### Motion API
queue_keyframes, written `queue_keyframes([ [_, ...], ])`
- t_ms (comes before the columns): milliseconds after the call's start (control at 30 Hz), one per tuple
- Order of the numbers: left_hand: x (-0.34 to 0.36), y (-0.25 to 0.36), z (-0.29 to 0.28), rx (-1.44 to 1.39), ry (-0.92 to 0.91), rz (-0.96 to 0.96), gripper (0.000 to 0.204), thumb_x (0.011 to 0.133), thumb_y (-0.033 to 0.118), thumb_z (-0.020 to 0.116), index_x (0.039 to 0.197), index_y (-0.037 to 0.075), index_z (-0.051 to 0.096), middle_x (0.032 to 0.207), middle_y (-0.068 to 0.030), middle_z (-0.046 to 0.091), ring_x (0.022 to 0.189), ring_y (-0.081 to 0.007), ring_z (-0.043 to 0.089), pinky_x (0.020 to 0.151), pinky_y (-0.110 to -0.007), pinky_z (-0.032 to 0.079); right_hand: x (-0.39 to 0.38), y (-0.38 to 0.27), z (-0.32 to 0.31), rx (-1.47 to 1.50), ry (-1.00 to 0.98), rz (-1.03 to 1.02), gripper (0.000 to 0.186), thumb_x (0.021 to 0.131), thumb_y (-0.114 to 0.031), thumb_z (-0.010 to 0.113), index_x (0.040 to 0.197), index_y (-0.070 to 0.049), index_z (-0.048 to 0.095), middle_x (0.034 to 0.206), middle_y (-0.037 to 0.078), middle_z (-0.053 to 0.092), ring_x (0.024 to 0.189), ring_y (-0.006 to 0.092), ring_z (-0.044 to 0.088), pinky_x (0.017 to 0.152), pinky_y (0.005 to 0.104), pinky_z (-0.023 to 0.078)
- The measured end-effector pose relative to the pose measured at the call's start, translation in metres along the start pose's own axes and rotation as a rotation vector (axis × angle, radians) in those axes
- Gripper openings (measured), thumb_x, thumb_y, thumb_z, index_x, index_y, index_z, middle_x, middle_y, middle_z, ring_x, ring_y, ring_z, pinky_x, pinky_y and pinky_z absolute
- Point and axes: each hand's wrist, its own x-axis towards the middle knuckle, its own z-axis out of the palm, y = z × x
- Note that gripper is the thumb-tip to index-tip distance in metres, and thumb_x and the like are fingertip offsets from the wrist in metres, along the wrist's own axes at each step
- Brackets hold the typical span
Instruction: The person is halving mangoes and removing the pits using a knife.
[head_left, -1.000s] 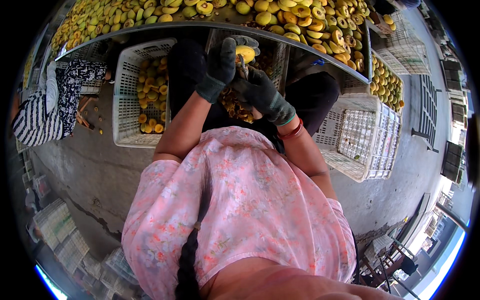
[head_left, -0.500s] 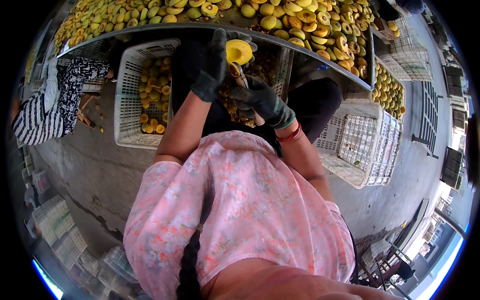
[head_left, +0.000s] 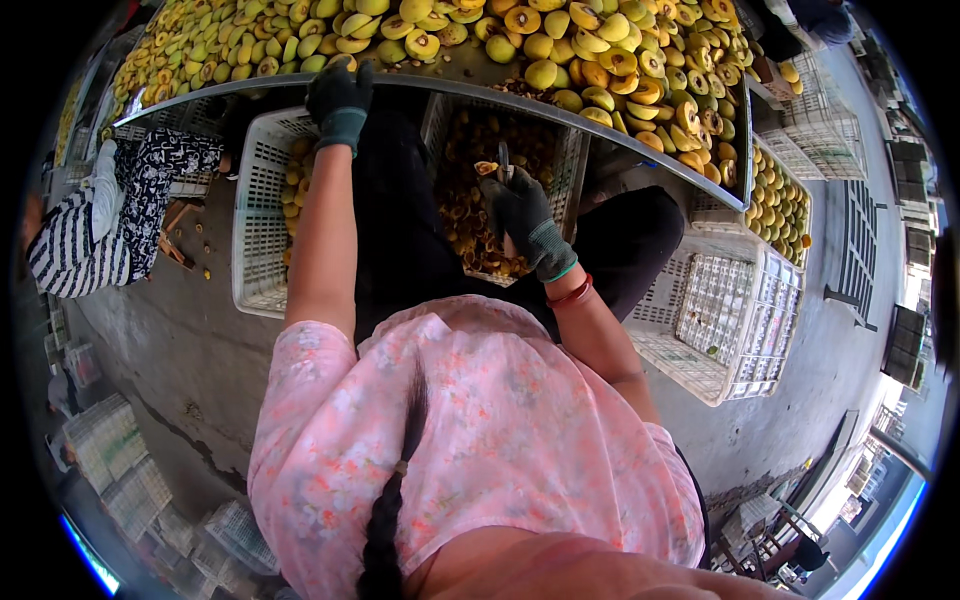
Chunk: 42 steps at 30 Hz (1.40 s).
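Note:
My gloved left hand [head_left: 339, 108] is raised at the rim of the metal table [head_left: 450, 87], fingers curled on a yellow fruit half [head_left: 343, 62], which is mostly hidden. My gloved right hand [head_left: 518, 210] is closed on a cutting tool [head_left: 504, 154] with a pale handle, above a crate of brown and yellow scraps [head_left: 475, 255] between my knees. A small yellow-brown piece [head_left: 487, 168] sits at the tool's upper end. Many halved yellow fruits [head_left: 620, 60] lie heaped on the table.
A crate of fruit halves [head_left: 245, 255] stands at my left, an empty white crate [head_left: 730, 320] at my right, with a fruit-filled crate [head_left: 775, 200] beyond it. A co-worker [head_left: 120, 210] in striped and patterned clothes is at far left. Stacked crates [head_left: 110, 450] stand lower left.
My left hand has moved up and left to the table rim, away from the tool. My right hand has moved slightly right, still holding the tool.

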Motion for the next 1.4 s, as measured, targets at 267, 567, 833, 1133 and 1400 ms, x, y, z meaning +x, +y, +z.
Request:
queue_keyframes([
  [267, 0.037, 0.088, 0.070, 0.123, -0.483, -0.194, 0.065, 0.077, 0.064, 0.045, 0.108, 0.008, 0.058, 0.106, -0.0157, 0.061, 0.100, -0.0309, 0.058, 0.080, -0.045, 0.046, 0.025, 0.073, -0.026, -0.423, -0.052, -0.479, 0.010, 0.087, -0.016, 0.057, 0.086, -0.007, 0.051, 0.055, -0.002, 0.047, 0.039, 0.0078, 0.042, 0.037, 0.0235, 0.033],
  [567, 0.023, 0.071, 0.096, -0.533, -0.343, -0.021, 0.064, 0.070, 0.039, 0.070, 0.119, 0.009, 0.040, 0.107, -0.0186, 0.059, 0.093, -0.0396, 0.058, 0.077, -0.050, 0.047, 0.003, 0.037, -0.003, -0.023, -0.061, -0.124, 0.009, 0.086, -0.014, 0.057, 0.088, -0.007, 0.052, 0.061, -0.001, 0.051, 0.045, 0.0087, 0.047, 0.041, 0.0238, 0.036],
  [833, -0.039, 0.120, -0.036, -1.493, -0.470, -0.012, 0.037, 0.084, 0.026, 0.061, 0.113, 0.004, 0.050, 0.101, -0.0064, 0.057, 0.090, -0.0152, 0.057, 0.070, -0.026, 0.049, -0.015, -0.019, -0.007, -0.469, 0.160, -0.537, 0.009, 0.082, -0.008, 0.058, 0.084, -0.002, 0.052, 0.063, 0.007, 0.052, 0.060, 0.0142, 0.053, 0.053, 0.0297, 0.041],
  [1133, -0.094, 0.144, -0.097, -1.337, -0.353, 0.202, 0.035, 0.083, 0.018, 0.060, 0.112, 0.003, 0.049, 0.105, -0.0082, 0.054, 0.093, -0.0166, 0.054, 0.082, -0.029, 0.046, -0.047, -0.059, -0.003, -0.720, 0.186, -0.852, 0.012, 0.081, -0.008, 0.059, 0.083, -0.004, 0.048, 0.063, 0.015, 0.053, 0.056, 0.0294, 0.056, 0.050, 0.0350, 0.042],
  [1400, -0.104, 0.161, -0.128, -1.380, -0.181, 0.348, 0.035, 0.090, 0.027, 0.050, 0.115, 0.002, 0.050, 0.110, -0.0111, 0.055, 0.101, -0.0214, 0.055, 0.089, -0.032, 0.043, -0.062, -0.059, 0.001, -0.684, 0.232, -0.823, 0.015, 0.080, -0.007, 0.059, 0.088, -0.002, 0.048, 0.068, 0.017, 0.054, 0.063, 0.0348, 0.057, 0.054, 0.0363, 0.043],
])
